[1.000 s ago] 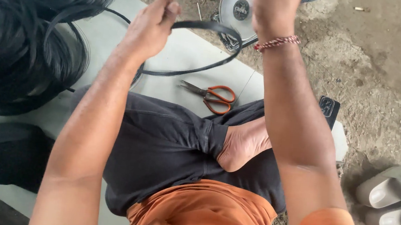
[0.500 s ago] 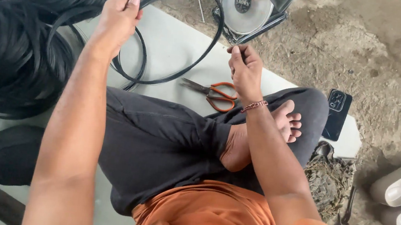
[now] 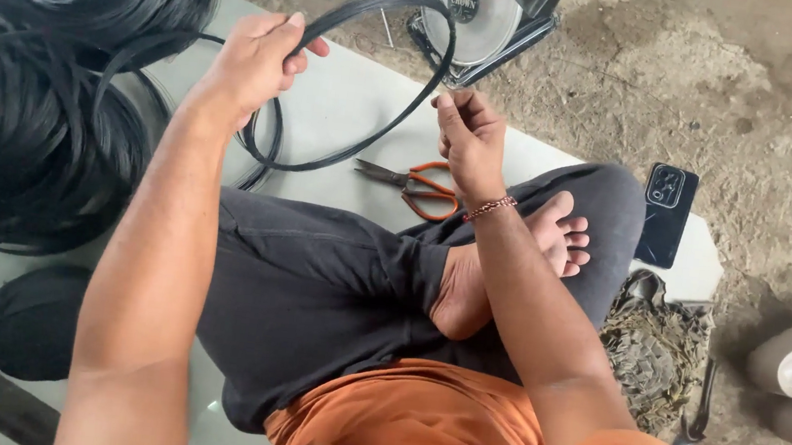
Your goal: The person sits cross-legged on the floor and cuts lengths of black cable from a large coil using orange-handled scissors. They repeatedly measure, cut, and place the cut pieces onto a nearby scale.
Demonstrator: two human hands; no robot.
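Black strap loop: arcs in air above pale mat, between my two hands. My left hand: fingers curled shut around strap near top of arc. My right hand: fingertips pinched closed; whether they catch strap end, I cannot tell. Orange-handled scissors: flat on mat, just below loop. Black strap coils: heaped at left. Round metal disc: beyond loop. Phone: on mat edge beside knee.

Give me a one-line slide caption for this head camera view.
Seated cross-legged, left hand and right hand bend a black flexible strip above orange-handled scissors.
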